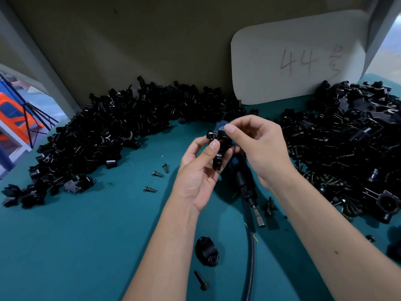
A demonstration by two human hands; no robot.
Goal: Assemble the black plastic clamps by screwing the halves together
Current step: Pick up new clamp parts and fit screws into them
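My left hand (198, 170) grips a black plastic clamp (220, 146) from below, thumb pressed on its front. My right hand (258, 144) pinches the top of the same clamp between thumb and fingers. A screw head sticks out at the clamp's upper left. Under both hands a blue and black power screwdriver (245, 183) lies on the green table (86, 246), its bit pointing toward me. A single clamp half (206, 250) and a loose black screw (201, 280) lie near my left forearm.
A big pile of black clamp halves (104, 135) curves along the left and back. Another heap of parts and screws (347, 144) fills the right. Three loose screws (157, 174) lie mid-table. A white card marked 44 (297, 59) leans on the back wall. The screwdriver's cable (251, 257) runs toward me.
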